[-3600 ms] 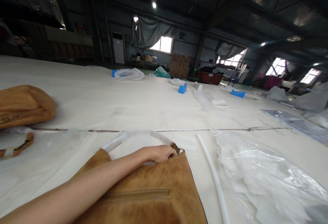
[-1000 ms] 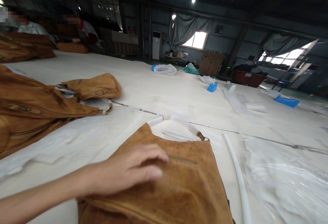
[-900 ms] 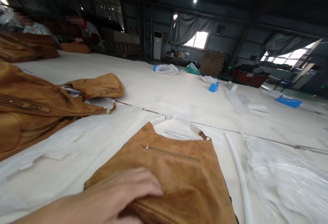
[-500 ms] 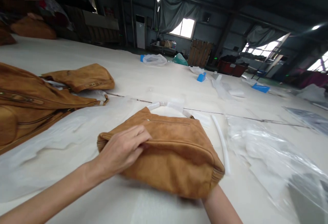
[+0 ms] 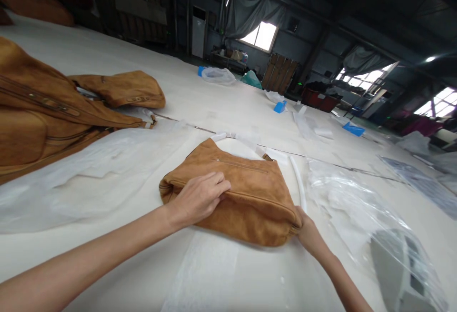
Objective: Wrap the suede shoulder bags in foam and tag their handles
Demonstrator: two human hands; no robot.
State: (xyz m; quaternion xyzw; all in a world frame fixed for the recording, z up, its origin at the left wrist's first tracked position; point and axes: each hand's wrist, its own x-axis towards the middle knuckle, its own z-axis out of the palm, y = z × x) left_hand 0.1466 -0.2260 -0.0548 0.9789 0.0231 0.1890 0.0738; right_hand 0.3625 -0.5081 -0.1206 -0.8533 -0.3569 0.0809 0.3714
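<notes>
A brown suede-like handbag (image 5: 250, 178) lies on the pale table in front of me, its base toward me and its wrapped handle (image 5: 246, 139) pointing away. My left hand (image 5: 203, 195) pinches the bag's lower seam near the middle, fingers bent over the edge. At the bag's right bottom corner, my right hand (image 5: 307, 231) grips the side; its fingertips are partly hidden by the bag. A zip line runs across the upper panel. Just right of the bag lies a white foam tube (image 5: 299, 183).
More brown bags (image 5: 53, 116) are piled at the left beside a thin white plastic sheet (image 5: 96, 178). Clear plastic bags (image 5: 357, 202) spread on the right, one over a grey-white object (image 5: 396, 264). Blue pieces (image 5: 280, 106) and a green bag (image 5: 252, 79) lie farther back.
My right hand has come from beneath the bag to its right corner, and the bag now rests flatter on the table. My left hand keeps its hold on the seam.
</notes>
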